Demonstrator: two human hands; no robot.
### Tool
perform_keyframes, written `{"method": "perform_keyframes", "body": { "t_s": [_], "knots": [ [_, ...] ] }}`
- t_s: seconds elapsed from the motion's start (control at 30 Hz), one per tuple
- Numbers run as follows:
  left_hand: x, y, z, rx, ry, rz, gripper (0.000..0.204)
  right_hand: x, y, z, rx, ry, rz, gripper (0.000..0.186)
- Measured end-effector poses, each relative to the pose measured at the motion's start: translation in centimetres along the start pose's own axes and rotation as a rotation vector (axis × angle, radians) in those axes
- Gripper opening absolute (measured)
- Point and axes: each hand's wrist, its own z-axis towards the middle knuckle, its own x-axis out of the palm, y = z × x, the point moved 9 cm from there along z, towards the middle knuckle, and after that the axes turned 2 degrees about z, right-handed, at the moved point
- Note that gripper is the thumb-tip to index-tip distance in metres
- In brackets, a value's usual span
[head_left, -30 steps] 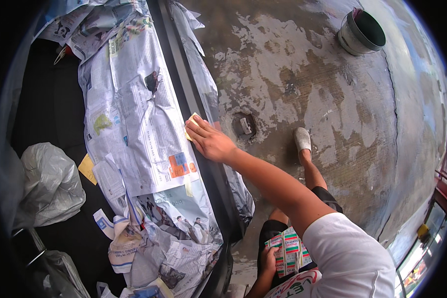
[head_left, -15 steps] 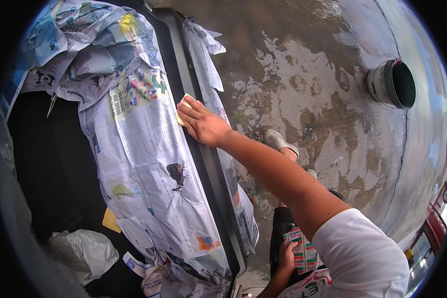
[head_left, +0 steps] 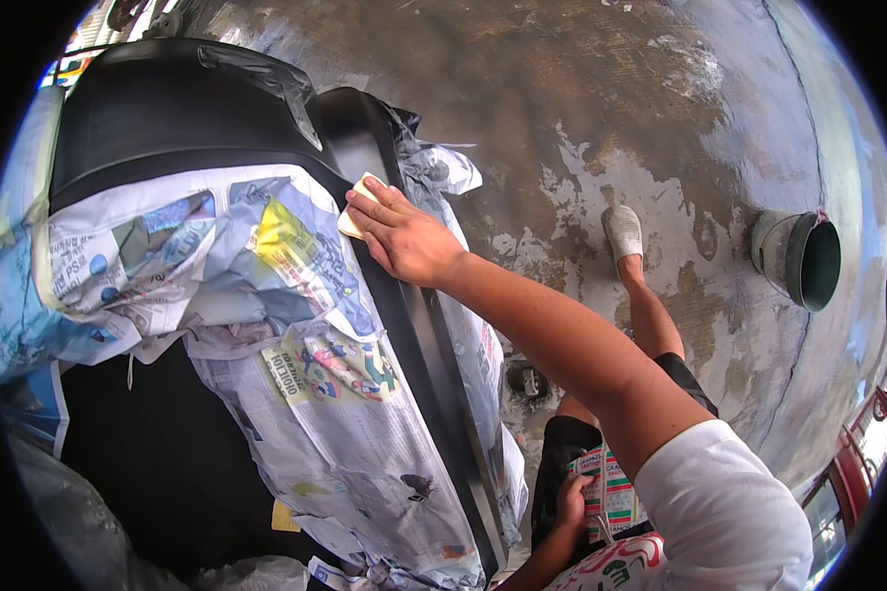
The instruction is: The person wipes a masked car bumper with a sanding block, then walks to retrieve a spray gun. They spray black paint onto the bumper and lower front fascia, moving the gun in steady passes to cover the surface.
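My right hand (head_left: 407, 239) presses a pale yellow pad (head_left: 350, 226) on the narrow black painted edge (head_left: 419, 345) of a large body panel, its fingers over the pad. Newspaper sheets (head_left: 315, 453) cover the surface along this edge, and more hang on its far side. Beyond my fingers the black body widens into a broad curved panel (head_left: 158, 108). Low at my lap, my left hand (head_left: 571, 502) grips a printed packet (head_left: 621, 492) with red and green stripes; part of that hand is hidden.
A dark recess (head_left: 148, 453) with crumpled plastic (head_left: 256, 576) lies at left. On the stained concrete floor (head_left: 561, 89) stand my feet (head_left: 623, 236) and, at right, a bucket (head_left: 778, 251). A small hole (head_left: 527, 382) is beside the body. A red metal structure (head_left: 852, 463) shows at the far right.
My right hand and pad have moved forward along the black edge to the curved panel. The view has shifted forward with me, and my foot has stepped.
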Motion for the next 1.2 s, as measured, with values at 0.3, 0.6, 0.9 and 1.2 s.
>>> {"method": "perform_keyframes", "body": {
  "t_s": [0.3,0.6,0.9,1.2],
  "knots": [
    [12.6,-5.4,-1.0,0.046,-0.102,-0.070,0.022,0.5,-2.6,3.1,0.287,0.166,0.190,0.072],
    [19.6,-11.5,-2.0,0.079,-0.174,-0.180,0.024,-3.4,-4.4,10.2,0.684,-0.132,0.705,0.046],
    [23.9,-22.2,-1.3,0.226,-0.245,-0.223,0.026,-9.9,18.0,30.1,0.011,0.177,0.706,0.078],
    [29.5,-32.4,-0.1,0.134,-0.080,-0.203,0.027,-8.0,10.2,28.3,0.233,0.165,0.693,0.084]
  ]
}}
